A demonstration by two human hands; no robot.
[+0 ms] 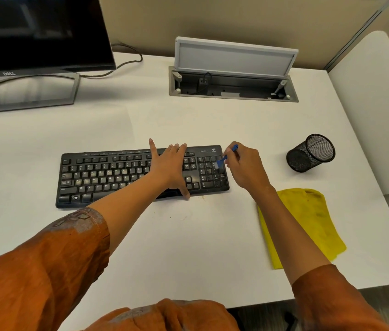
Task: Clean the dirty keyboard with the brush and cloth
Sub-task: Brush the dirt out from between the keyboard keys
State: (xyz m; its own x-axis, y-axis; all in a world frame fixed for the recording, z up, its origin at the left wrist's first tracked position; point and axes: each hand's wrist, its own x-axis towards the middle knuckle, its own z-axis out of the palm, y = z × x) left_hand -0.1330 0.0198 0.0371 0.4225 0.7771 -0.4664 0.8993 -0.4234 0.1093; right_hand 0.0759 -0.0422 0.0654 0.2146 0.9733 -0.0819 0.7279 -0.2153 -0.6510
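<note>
White desk surface fills most of the view, backed by a beige partition wall, and a flat black plastic keyboard lies near its middle, long side toward the person. Left hand rests flat on the keyboard's right-of-centre section, fingers straight and spread wide, thumb reaching the front edge of the keyboard and fingertips past its rear edge. Right hand hovers at the keyboard's right end, its fingers curled round the handle of a small blue plastic brush; the brush's pale bristles touch the number pad keys. Small brown crumbs lie on the desk just in front of the keyboard. To the right of the keyboard and nearer the person, a rumpled yellow cloth lies flat on the desk, partly under the right forearm. Farther right of the keyboard stands a black wire-mesh pen cup, tilted in the wide-angle view. Behind the keyboard, an open grey cable hatch is set into the desk, its lid raised. Behind and left of the keyboard stands a black monitor on a grey stand. Both arms wear orange patterned sleeves.
</note>
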